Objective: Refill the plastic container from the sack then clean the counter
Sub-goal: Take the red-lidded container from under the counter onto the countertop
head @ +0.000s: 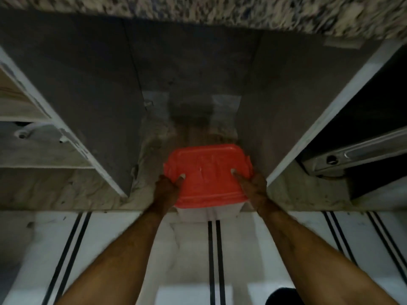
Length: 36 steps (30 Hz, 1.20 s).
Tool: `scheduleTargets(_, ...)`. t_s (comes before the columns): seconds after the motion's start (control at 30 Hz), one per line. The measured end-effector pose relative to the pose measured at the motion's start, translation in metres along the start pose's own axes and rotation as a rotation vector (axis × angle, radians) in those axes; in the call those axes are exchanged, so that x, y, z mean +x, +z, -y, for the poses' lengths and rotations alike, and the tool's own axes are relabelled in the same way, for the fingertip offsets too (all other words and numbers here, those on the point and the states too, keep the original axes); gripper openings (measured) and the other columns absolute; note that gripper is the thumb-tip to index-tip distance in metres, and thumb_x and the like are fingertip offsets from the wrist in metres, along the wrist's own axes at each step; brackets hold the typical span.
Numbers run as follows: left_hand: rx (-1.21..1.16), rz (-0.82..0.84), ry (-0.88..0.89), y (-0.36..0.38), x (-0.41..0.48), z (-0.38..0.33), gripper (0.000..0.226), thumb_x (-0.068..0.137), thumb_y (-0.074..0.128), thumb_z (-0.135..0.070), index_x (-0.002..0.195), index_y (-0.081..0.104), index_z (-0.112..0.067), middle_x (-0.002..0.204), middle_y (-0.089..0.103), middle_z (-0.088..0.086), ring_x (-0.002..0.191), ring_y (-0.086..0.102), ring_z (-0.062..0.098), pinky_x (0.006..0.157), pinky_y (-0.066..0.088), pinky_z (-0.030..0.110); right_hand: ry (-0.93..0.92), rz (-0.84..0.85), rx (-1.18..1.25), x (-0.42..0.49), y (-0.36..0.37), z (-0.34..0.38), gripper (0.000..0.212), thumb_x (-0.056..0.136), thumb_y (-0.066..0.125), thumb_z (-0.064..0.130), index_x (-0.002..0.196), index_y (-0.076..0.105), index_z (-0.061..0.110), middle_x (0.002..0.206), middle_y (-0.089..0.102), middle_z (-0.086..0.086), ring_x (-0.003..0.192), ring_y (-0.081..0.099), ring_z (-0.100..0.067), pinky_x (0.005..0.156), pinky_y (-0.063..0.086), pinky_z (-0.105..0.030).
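Both hands (167, 186) (253, 183) grip a white rectangular plastic container (209, 213), glossy red lid (207, 172)

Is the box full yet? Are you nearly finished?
Done: unclear, since the red lid hides what is inside the plastic container. In hand: the left hand and right hand grip it at the mouth of the open cupboard. No sack shows. Probably left: wiping the counter, seen only as a blurred strip.

The left hand (166, 186) and right hand (253, 183) are bare, forearms (114, 256) uncovered too.
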State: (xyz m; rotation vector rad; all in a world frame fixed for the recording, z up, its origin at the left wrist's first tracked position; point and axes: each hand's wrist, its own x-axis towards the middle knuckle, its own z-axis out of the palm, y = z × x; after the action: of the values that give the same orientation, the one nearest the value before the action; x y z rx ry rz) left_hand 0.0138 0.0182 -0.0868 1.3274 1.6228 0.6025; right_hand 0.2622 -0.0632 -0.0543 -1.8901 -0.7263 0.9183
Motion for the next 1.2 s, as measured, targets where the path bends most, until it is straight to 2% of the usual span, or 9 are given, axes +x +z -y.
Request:
scheduleTargets(0.13,-0.003,0.035,-0.071,-0.047,-0.074,-0.047,0.082,0.086,0.068,-0.063,0.14,0.056,-0.003,0.138,0.064,0.017,0.122,0.064,0.029,0.106,0.049,0.033,0.021,-0.057,-0.006,-0.07,-0.031,0.063,0.063,0.081,0.083,0.046,0.133,0.063,0.017,0.114,0.069,0.004,0.1,0.069,-0.018,0.092,0.055,-0.03)
scheduleTargets(0.23,0.027,-0.015,-0.068,-0.095,-0.145,-0.102,0.078,0.085,0.063,-0.066,0.135,0.059,-0.006,0.13,0.068,0.016,0.116,0.067,0.031,0.099,0.051,0.033,0.053,-0.095,-0.045,-0.127,-0.062,0.118,0.055,0.078,0.083,0.053,0.12,0.069,0.02,0.111,0.076,-0.002,0.095,0.075,-0.021,0.089,0.061,-0.035)
scheduleTargets(0.4,0.028,-0.058,-0.073,-0.181,-0.271,-0.211,0.079,0.085,0.058,-0.07,0.141,0.047,-0.015,0.135,0.062,0.012,0.12,0.063,0.033,0.102,0.052,0.044,0.109,-0.11,-0.151,-0.227,-0.128,0.224,0.083,0.068,0.069,0.085,0.124,0.066,0.023,0.111,0.071,-0.005,0.098,0.072,-0.025,0.089,0.062,-0.046)
scheduleTargets(0.53,0.024,-0.1,-0.075,-0.248,-0.357,-0.297,0.082,0.077,0.057,-0.081,0.138,0.048,-0.028,0.131,0.063,0.005,0.113,0.065,0.026,0.096,0.057,0.049,0.082,-0.129,-0.185,-0.316,-0.177,0.333,0.064,0.081,0.069,0.067,0.125,0.062,0.02,0.118,0.059,-0.006,0.104,0.063,-0.023,0.092,0.053,-0.038)
scheduleTargets(0.63,0.026,-0.183,-0.001,-0.29,-0.399,-0.358,0.075,0.081,0.063,-0.074,0.134,0.055,-0.022,0.125,0.063,0.004,0.108,0.065,0.023,0.092,0.056,0.043,0.02,-0.172,-0.164,-0.36,-0.207,0.39,0.06,0.083,0.069,0.063,0.121,0.065,0.018,0.117,0.064,-0.006,0.102,0.064,-0.021,0.083,0.047,-0.031)
scheduleTargets(0.9,-0.103,-0.208,0.246,-0.367,-0.406,-0.487,0.067,0.08,0.068,-0.071,0.127,0.064,-0.023,0.113,0.07,-0.003,0.095,0.071,0.014,0.076,0.059,0.033,-0.141,-0.226,0.036,-0.389,-0.249,0.515,0.044,0.087,0.074,0.05,0.119,0.068,0.02,0.097,0.071,0.012,0.075,0.067,0.01,0.064,0.051,-0.01)
scheduleTargets(1.0,-0.129,-0.2,0.296,-0.376,-0.385,-0.531,0.056,0.086,0.069,-0.065,0.124,0.065,-0.025,0.106,0.073,-0.007,0.088,0.073,0.01,0.072,0.06,0.03,-0.2,-0.249,0.078,-0.369,-0.254,0.56,0.06,0.078,0.072,0.065,0.12,0.07,0.021,0.099,0.076,0.007,0.085,0.074,-0.006,0.074,0.059,-0.028)
scheduleTargets(1.1,-0.114,-0.203,0.313,-0.369,-0.347,-0.563,0.064,0.082,0.066,-0.073,0.125,0.066,-0.026,0.105,0.075,-0.007,0.088,0.074,0.013,0.079,0.063,0.04,-0.235,-0.243,0.086,-0.327,-0.259,0.59,0.052,0.085,0.072,0.058,0.122,0.069,0.022,0.1,0.075,0.007,0.086,0.074,-0.011,0.07,0.06,-0.025)
scheduleTargets(1.2,-0.101,-0.198,0.323,-0.35,-0.298,-0.592,0.071,0.08,0.063,-0.077,0.129,0.065,-0.025,0.107,0.075,-0.006,0.089,0.074,0.015,0.081,0.064,0.043,-0.255,-0.25,0.065,-0.272,-0.263,0.611,0.057,0.083,0.071,0.063,0.124,0.068,0.024,0.103,0.075,0.005,0.089,0.075,-0.015,0.078,0.063,-0.039)
